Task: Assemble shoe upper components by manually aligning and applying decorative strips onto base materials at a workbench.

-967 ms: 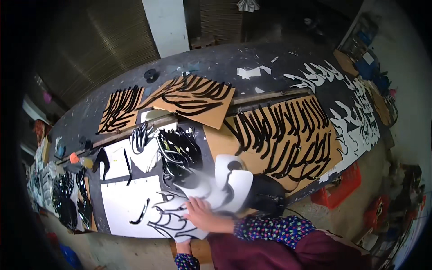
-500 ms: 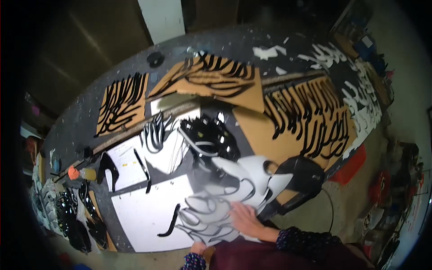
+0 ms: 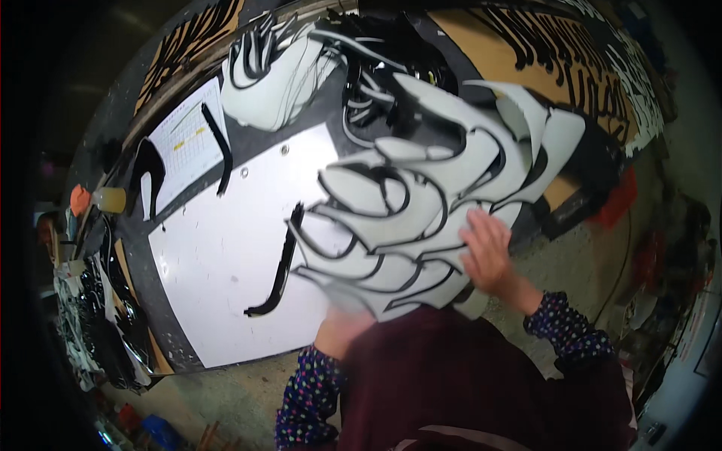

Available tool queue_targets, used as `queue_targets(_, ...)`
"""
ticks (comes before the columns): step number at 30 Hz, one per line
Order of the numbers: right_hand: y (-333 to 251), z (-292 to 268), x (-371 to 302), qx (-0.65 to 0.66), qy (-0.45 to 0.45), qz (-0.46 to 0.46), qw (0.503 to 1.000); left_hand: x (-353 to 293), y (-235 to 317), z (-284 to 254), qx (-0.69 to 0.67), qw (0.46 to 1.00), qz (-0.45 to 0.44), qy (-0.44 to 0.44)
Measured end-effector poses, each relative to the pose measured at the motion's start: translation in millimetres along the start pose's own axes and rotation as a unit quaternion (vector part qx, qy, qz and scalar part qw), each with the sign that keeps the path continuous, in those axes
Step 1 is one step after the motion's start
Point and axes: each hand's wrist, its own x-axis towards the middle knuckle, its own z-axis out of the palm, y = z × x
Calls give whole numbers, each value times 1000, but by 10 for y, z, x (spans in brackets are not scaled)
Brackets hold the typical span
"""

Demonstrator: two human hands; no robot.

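A wide, overlapping spread of white shoe-upper pieces (image 3: 410, 218) with black edges lies at the table's front, partly over a white board (image 3: 203, 263). My right hand (image 3: 489, 252) rests on the right part of this spread, fingers stretched out and slightly apart. Down at the near left corner of the pieces is my left hand (image 3: 346, 328); motion smears it and its fingers are hidden by the pieces' edge. Left of the spread, one bent black strip (image 3: 280, 270) lies alone on the board.
Behind are a stack of white pieces (image 3: 271, 94) and a heap of glossy black pieces (image 3: 406, 45). A printed sheet (image 3: 184, 146), a black curved piece (image 3: 139, 173) and a yellowish bottle (image 3: 111, 200) stand at left. Cardboard (image 3: 481, 41) with black strips lies far right.
The view has shifted closer and lower, so the white pieces look larger. My right hand has moved toward their right edge; my left hand stays by the near left corner.
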Motion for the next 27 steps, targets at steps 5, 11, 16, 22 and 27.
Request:
queue_targets(5, -153, 118, -163, -73, 122, 68, 987, 328, 299, 282, -269, 937, 65, -211)
queue_targets(11, -184, 167, -302, -43, 162, 40, 985, 62, 578, 538, -435, 890, 12, -133)
queue_targets(16, -316, 164, -742, 60, 181, 114, 975, -209, 552, 603, -428, 902, 45, 35)
queue_targets(22, -378, 567, -1285, 303, 179, 329, 876, -560, 269, 1243, -397, 903, 126, 105)
queue_targets(27, -299, 838, -1257, 599, 118, 480, 630, -682, -50, 1343, -303, 936, 151, 93)
